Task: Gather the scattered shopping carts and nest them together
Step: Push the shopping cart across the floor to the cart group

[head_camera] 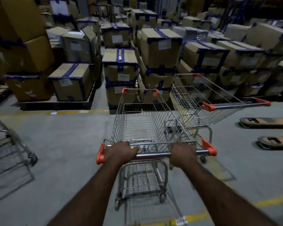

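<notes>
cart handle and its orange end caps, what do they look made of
Cart handle: looks like polished or chromed metal tube, given its bright, mirror-like sheen between the hands. Orange end caps: probably moulded plastic, with flat matte colour and no metallic glint.

Silver cart (pixel 142 121), orange corners (pixel 100 154)

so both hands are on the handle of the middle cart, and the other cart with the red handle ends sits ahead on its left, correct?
Not quite. Both hands, left hand and right hand, do grip the handle of the middle cart, but the other cart sits ahead on its right, not its left. The head view shows it. Only a blurred part of a cart frame shows at the left edge.
</notes>
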### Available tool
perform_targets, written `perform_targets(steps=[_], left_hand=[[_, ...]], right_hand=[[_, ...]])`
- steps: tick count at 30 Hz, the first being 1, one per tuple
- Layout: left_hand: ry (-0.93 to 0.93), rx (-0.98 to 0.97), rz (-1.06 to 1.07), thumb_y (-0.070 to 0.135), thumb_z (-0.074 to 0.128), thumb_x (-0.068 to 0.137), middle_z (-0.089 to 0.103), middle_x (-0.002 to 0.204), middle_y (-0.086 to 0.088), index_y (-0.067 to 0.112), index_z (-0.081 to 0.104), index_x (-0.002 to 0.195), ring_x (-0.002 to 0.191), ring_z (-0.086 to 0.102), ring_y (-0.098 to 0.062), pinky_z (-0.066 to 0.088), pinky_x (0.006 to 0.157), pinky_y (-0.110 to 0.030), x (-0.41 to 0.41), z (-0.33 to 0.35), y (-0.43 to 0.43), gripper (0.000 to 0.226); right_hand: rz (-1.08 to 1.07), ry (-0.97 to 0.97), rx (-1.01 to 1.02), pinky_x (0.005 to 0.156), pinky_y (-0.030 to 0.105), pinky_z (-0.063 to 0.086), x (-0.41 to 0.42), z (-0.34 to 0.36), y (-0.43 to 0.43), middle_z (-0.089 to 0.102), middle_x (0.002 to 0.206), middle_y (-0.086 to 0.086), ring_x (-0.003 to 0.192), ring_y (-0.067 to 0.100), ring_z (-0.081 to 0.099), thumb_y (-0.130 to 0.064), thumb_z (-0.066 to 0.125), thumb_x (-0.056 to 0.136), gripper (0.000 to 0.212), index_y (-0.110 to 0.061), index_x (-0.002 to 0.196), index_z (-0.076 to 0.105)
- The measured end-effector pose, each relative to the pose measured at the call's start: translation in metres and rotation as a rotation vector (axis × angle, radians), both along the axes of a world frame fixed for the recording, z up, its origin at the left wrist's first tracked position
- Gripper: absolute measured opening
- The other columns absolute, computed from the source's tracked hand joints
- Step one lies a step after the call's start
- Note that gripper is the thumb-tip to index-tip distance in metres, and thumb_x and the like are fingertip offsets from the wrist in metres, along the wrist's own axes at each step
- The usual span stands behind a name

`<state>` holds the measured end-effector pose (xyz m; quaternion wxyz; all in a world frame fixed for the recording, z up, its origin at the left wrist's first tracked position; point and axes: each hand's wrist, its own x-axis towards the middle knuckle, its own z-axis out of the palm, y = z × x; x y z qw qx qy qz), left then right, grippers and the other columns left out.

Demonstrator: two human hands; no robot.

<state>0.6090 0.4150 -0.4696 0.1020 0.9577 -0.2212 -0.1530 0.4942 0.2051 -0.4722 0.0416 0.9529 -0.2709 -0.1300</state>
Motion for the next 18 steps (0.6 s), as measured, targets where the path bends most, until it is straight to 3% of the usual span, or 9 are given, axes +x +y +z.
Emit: perform_targets(steps=[5,9,14,18], left_hand=[[-0.002,-0.017,-0.004,0.076,0.036,0.088,0.066,0.13,-0.003,0.023,0.061,0.134,0.119,0.06,-0.025,0.047,0.096,-0.04,0.06,-0.004,-0.046,0.075],[-0.03,-0.018,0.002,0.076,0.038,0.088,0.068,0.126,-0.002,0.026,0.064,0.129,0.116,0.06,-0.024,0.05,0.094,-0.038,0.117,-0.005,-0.079,0.069],[-0.106,-0.008,-0.015,0.083,0.025,0.079,0.064,0.133,-0.002,0.027,0.063,0.133,0.126,0.052,-0.026,0.048,0.096,-0.043,0.209,-0.013,-0.124,0.086],[-0.047,-0.047,-0.129,0.093,0.015,0.076,0.064,0.134,0.0,0.032,0.064,0.132,0.124,0.054,-0.024,0.047,0.1,-0.045,0.279,-0.016,-0.163,0.096]], right_hand=[[-0.01,0.01,-0.02,0.101,0.051,0.039,0.058,0.0,-0.045,0.059,0.135,0.006,0.121,0.029,0.057,-0.031,0.059,0.084,0.051,-0.023,0.134,0.056],[0.011,0.008,-0.041,0.099,0.047,0.041,0.107,0.002,-0.075,0.065,0.122,0.004,0.11,0.025,0.061,-0.03,0.056,0.086,0.039,-0.02,0.123,0.063],[-0.011,-0.046,-0.015,0.098,0.049,0.042,0.191,0.001,-0.122,0.062,0.124,0.004,0.114,0.028,0.059,-0.032,0.058,0.082,0.045,-0.023,0.126,0.061],[-0.021,0.009,0.009,0.101,0.048,0.038,0.255,0.003,-0.163,0.059,0.131,0.006,0.119,0.026,0.056,-0.034,0.059,0.085,0.045,-0.022,0.129,0.059]])
